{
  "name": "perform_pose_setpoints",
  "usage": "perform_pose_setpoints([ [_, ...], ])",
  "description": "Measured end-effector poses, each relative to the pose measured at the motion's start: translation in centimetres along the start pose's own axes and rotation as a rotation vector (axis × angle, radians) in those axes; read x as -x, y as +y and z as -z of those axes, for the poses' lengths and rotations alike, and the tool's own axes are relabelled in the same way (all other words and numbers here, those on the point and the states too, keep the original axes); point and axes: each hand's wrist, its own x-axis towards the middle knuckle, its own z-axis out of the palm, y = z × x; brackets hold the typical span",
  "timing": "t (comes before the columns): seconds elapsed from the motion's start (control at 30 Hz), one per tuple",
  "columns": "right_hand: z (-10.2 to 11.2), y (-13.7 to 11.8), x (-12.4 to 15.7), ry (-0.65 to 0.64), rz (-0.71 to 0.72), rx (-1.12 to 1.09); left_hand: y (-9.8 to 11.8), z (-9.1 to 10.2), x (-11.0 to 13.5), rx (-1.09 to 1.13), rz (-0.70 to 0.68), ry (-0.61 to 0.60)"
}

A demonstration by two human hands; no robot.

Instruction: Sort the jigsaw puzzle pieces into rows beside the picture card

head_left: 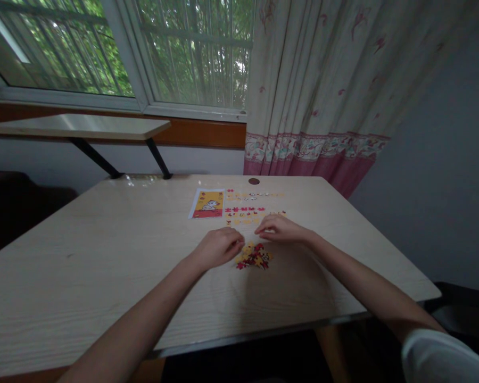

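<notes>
A small heap of red, yellow and white jigsaw puzzle pieces [255,256] lies on the table in front of me. My left hand [219,247] is just left of the heap, its fingers curled together; whatever they may hold is hidden. Over the table beyond the heap, my right hand [281,229] has its thumb and fingers pinched, and I cannot make out anything between them. Sorted puzzle pieces [245,209] lie in rows behind my hands, partly covered by the right one. Left of those rows is a picture sheet [208,204] with a white animal on yellow and red.
The pale wooden table [104,255] has a round dark cable hole [254,181] at its back edge. A raised shelf [80,126] on black legs stands back left. Behind are a window [191,53] and a long floral curtain [315,96].
</notes>
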Motion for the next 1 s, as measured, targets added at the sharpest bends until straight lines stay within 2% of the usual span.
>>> perform_pose_setpoints([
  [0.07, -0.3, -0.8, 1.0, -0.043, 0.043, -0.042, 0.1, 0.0, -0.1, 0.002, -0.001, -0.007],
  [0.17, -0.7, -1.2, 1.5, -0.026, 0.018, -0.064, 0.2, -0.1, -0.1, 0.002, 0.008, -0.013],
  [0.77, -1.0, -1.3, 2.0, 0.017, -0.027, -0.122, 0.0, -0.1, 0.0, -0.003, 0.012, -0.018],
  [0.9, -1.3, -1.8, 1.9, 0.044, -0.161, -0.214, 0.1, -0.4, 0.0, 0.121, 0.043, 0.002],
  [1.0, -1.7, -2.1, 1.6, 0.154, -0.209, -0.208, 0.5, -0.8, -0.2, 0.309, 0.129, 0.041],
])
